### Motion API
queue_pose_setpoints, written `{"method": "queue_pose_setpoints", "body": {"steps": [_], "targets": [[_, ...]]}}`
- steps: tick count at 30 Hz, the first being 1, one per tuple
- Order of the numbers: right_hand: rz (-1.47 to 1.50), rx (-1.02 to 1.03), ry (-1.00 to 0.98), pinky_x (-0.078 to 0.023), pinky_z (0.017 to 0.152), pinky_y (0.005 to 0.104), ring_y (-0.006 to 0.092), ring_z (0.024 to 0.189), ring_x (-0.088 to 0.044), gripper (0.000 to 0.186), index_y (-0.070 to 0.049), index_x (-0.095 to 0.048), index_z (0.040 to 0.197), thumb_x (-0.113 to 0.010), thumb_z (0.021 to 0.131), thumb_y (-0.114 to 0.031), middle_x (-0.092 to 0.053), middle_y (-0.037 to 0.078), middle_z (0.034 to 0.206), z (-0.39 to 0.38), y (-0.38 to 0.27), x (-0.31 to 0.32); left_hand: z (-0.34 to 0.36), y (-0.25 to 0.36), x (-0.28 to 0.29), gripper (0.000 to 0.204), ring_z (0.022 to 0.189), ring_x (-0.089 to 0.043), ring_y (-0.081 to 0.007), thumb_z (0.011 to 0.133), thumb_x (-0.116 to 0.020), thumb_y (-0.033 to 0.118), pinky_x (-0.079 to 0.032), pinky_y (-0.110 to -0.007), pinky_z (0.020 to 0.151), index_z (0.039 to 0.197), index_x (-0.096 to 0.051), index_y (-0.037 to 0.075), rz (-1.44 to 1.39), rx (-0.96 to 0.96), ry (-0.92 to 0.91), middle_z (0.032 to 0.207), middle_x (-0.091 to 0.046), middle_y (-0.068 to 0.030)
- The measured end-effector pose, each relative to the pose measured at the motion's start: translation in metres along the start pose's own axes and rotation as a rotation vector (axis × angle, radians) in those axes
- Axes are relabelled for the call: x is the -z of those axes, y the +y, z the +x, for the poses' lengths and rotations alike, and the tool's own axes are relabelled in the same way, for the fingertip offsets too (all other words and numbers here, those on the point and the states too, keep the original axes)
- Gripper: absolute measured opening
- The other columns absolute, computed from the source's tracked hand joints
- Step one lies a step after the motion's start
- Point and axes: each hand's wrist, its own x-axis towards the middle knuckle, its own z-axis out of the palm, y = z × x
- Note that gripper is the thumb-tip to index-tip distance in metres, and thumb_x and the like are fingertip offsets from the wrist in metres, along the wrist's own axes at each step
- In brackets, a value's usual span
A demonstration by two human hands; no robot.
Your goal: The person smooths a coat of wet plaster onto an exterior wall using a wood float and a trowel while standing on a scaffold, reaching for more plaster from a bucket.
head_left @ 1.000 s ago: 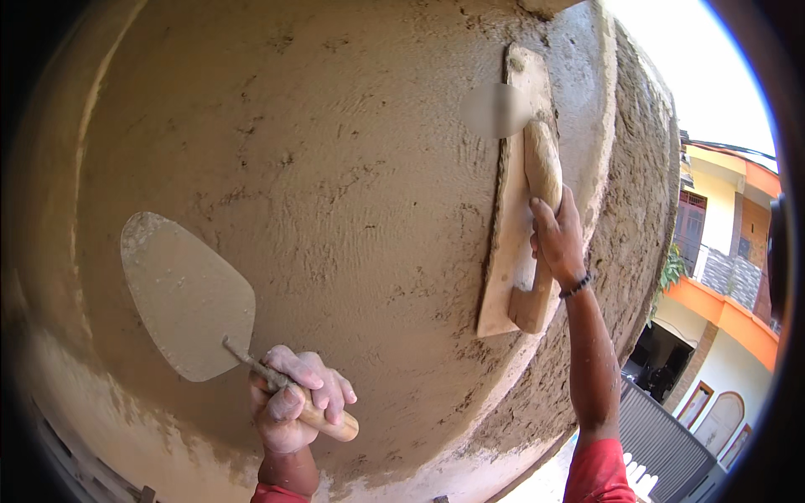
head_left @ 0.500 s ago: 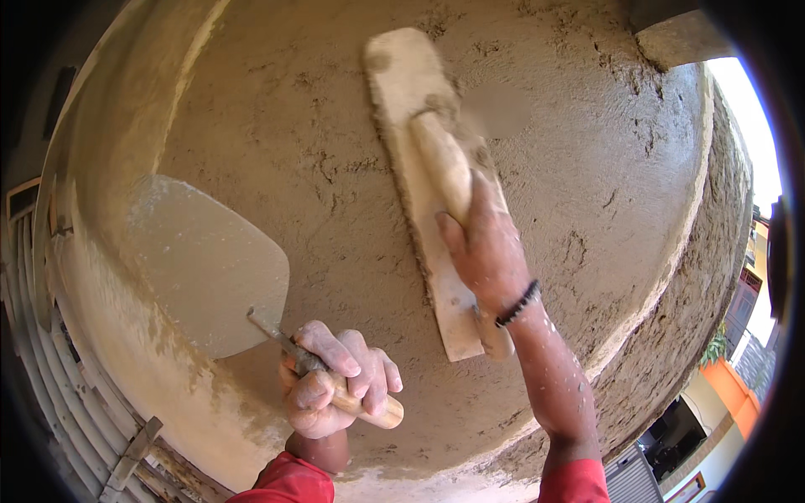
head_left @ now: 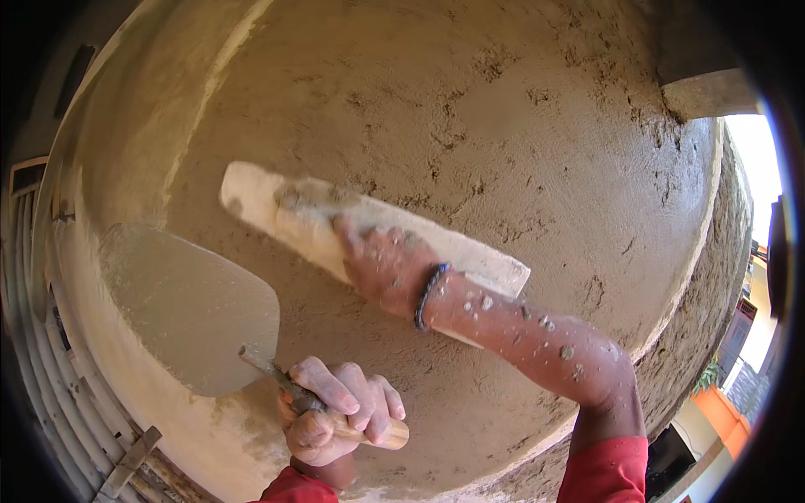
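Note:
In my left hand (head_left: 344, 407) I grip the wooden handle of a trowel (head_left: 189, 306), its broad grey blade pointing up and left with a thin wet film on it. My right hand (head_left: 390, 264) is closed round the handle of a long wooden plastering float (head_left: 482, 256). The float lies slanted against the wet mortar wall (head_left: 553, 184), its left end higher than its right. Mortar clings to the float near its handle, and splashes dot my right forearm. My right hand and arm hide part of the float.
A concrete beam (head_left: 713, 92) juts out at the upper right. Pale edge strips border the mortar at left and right. Stacked boards (head_left: 63, 402) stand at the lower left, with a wooden post beside them. Buildings and an orange wall (head_left: 723, 415) show at the far right.
The float has swung from nearly upright to a slant, its upper end moving left and down. My right forearm has turned with it. The trowel has shifted slightly down and left in view.

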Motion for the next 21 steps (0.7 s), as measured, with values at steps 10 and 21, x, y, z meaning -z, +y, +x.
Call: {"method": "queue_pose_setpoints", "body": {"steps": [10,21], "targets": [[-0.085,-0.334,0.530,-0.046,0.096,0.0436,0.0360,0.110,-0.059,0.049,0.000,-0.045,0.128,-0.055,0.089,-0.029,-0.062,0.025,0.114,0.150,0.085,0.143,0.007,0.017,0.019,0.024,0.061,-0.058,-0.0222,0.097,-0.047,0.029,-0.050,-0.047,0.077,0.103,-0.042,0.006,0.038,-0.173,0.131,0.081,-0.049,-0.0077],[-0.099,-0.514,0.509,-0.048,0.090,0.0482,0.0423,0.102,-0.060,0.055,-0.001,-0.041,0.130,-0.057,0.088,-0.032,-0.063,0.029,0.105,0.017,0.159,0.172,0.012,0.023,0.029,0.023,0.047,-0.050,-0.0162,0.100,-0.041,0.031,-0.052,-0.040,0.064,0.100,-0.042,0.009,0.251,-0.274,0.255,0.072,-0.047,-0.0034]]}}
